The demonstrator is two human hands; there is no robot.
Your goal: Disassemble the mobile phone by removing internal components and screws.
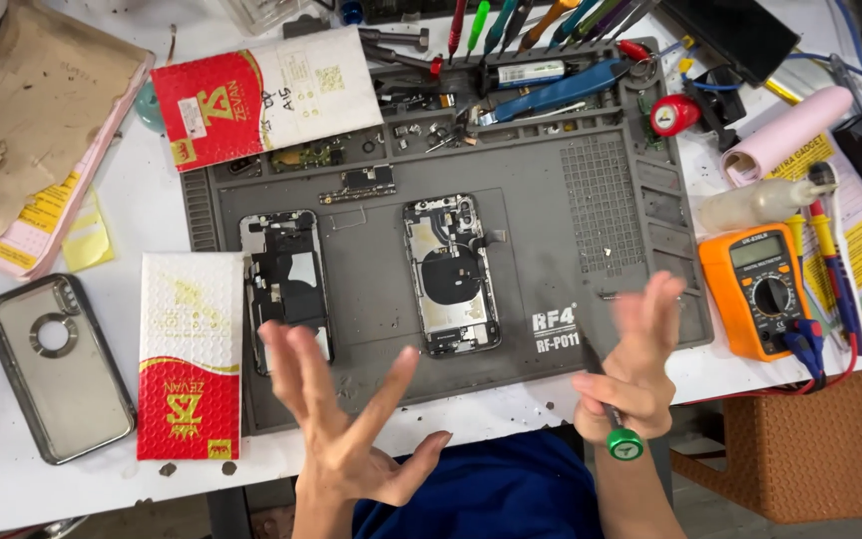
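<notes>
My left hand (346, 419) hovers empty with fingers spread over the front edge of the grey repair mat (541, 220), just below an opened phone frame (286, 284). My right hand (636, 364) grips a screwdriver with a green end cap (625, 444) between thumb and lower fingers, while its upper fingers are raised and blurred. A second opened phone body (451, 274) with a round coil lies mid-mat between the hands. A small circuit board (358, 184) lies above the phones.
A red-and-white bubble pouch (190, 354) lies left of the mat, another (261, 95) at its top left. A clear phone case (52, 364) sits far left. An orange multimeter (762, 289) with probes stands right. Screwdrivers and tweezers (531, 20) line the back.
</notes>
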